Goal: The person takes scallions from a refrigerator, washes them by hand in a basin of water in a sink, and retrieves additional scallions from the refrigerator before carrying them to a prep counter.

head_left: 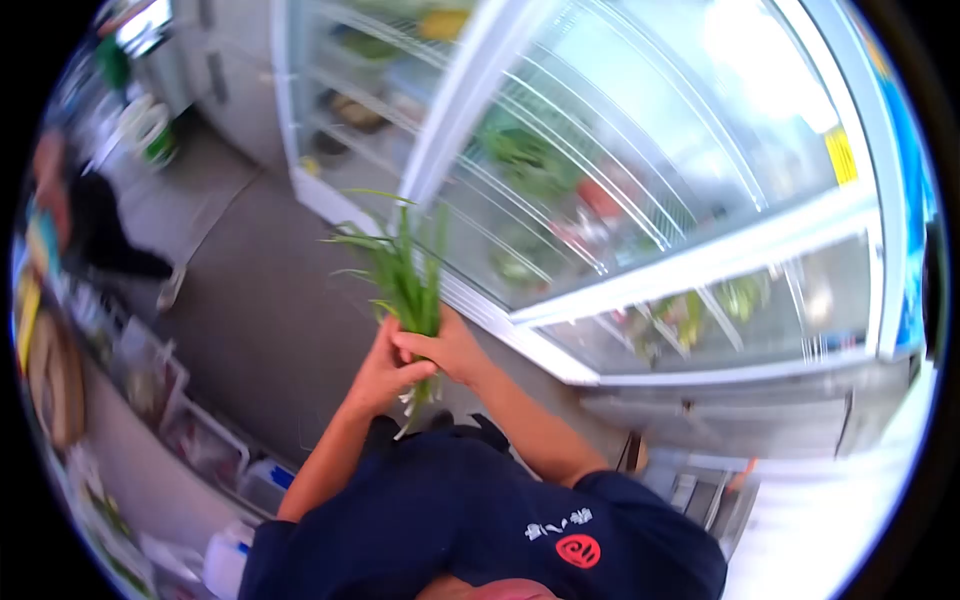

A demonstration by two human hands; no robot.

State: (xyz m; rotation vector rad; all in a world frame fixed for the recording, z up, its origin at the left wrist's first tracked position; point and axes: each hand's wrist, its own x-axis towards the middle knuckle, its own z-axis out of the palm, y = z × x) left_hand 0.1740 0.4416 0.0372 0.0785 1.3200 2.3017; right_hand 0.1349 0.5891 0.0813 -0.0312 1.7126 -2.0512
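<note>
A bunch of green onions (405, 270) is held in front of my body, its long green leaves fanning out away from me. The pale root ends hang below my hands, toward my shirt. My left hand (380, 372) is closed around the lower stalks. Against it, from the other side, my right hand (447, 347) is wrapped round the same bunch, and the thumbs lie close together. The stalks between the palms are hidden by the fingers.
A glass-door refrigerator (600, 180) with wire shelves of vegetables stands ahead and to the right. Plastic bins (205, 440) line the left side below a counter. Another person (95, 220) is at the far left, near a white bucket (148, 130) on the grey floor (250, 280).
</note>
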